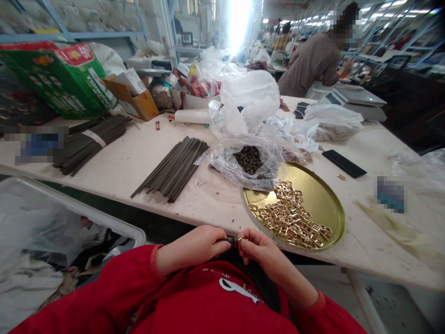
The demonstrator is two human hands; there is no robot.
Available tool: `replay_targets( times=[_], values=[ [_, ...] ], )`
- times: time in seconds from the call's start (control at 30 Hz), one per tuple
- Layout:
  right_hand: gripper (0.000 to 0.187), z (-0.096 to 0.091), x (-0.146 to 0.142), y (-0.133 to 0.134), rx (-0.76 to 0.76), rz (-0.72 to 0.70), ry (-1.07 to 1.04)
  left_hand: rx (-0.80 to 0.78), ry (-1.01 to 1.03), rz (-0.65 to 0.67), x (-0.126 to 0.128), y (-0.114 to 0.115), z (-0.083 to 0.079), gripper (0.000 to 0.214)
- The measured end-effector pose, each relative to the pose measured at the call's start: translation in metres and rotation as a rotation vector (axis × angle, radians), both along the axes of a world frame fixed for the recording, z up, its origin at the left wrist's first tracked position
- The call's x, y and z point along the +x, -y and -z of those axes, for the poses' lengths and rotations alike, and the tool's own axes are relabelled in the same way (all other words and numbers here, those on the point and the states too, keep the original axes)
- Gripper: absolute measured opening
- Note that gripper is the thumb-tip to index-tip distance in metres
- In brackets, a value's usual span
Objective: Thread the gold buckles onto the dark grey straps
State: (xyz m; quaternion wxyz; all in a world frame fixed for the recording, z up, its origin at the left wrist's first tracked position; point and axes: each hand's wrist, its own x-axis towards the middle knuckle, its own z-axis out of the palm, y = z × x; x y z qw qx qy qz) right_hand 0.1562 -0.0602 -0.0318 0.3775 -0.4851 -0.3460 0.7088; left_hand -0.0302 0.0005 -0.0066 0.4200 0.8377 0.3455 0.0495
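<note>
- Centrally, a round gold tray (325, 197) is set at the near edge of the counter (146, 157); a heap of small gold buckles (290, 215) is piled in its near half.
- Just behind the tray, an open clear bag (243, 157) is seen, filled with small dark parts (248, 160); its edge overlaps the tray's rim.
- Further right, a second clear bag (332, 123) is packed with small pale pieces that cannot be told apart.
- At the far left, a green carton (59, 76) and an open brown box (134, 95) are stood; their contents are hidden.
- A dark strap (230, 240) is held with a gold buckle at its end; only a short, thin, blackish length is shown between the fingers.
- The strap is pinched by the left hand (196, 246) from the left and by the right hand (260, 248) from the right, fingertips nearly meeting, both closed around it.
- The strap is kept below the counter edge, close to the red-sleeved chest, just in front of the tray.
- Two bundles of dark strips (175, 169) are laid on the counter, well apart from the hands.
</note>
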Motion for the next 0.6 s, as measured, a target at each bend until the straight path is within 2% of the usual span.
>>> replay_targets(
  times=[0.23, 0.33, 0.4, 0.47, 0.53, 0.6],
  values=[
    [0.026, -0.002, -0.003, -0.011, -0.005, -0.014, -0.101, 0.152, -0.080, 0.025, 0.002, -0.008, -0.007, 0.031],
    [0.027, -0.006, -0.001, -0.025, 0.039, 0.005, -0.079, 0.167, -0.109, -0.032, -0.001, -0.021, -0.011, 0.031],
    [0.032, -0.008, 0.000, -0.039, 0.151, 0.071, 0.061, 0.203, -0.129, -0.104, -0.003, -0.035, -0.010, 0.028],
    [0.037, -0.008, 0.002, -0.056, 0.301, 0.196, 0.274, 0.279, -0.139, -0.176, -0.004, -0.053, -0.003, 0.026],
    [0.042, -0.003, 0.002, -0.071, 0.432, 0.335, 0.484, 0.372, -0.149, -0.238, 0.001, -0.072, 0.009, 0.024],
    [0.042, 0.010, -0.001, -0.078, 0.515, 0.390, 0.627, 0.430, -0.177, -0.317, 0.011, -0.087, 0.025, 0.024]
  ],
)
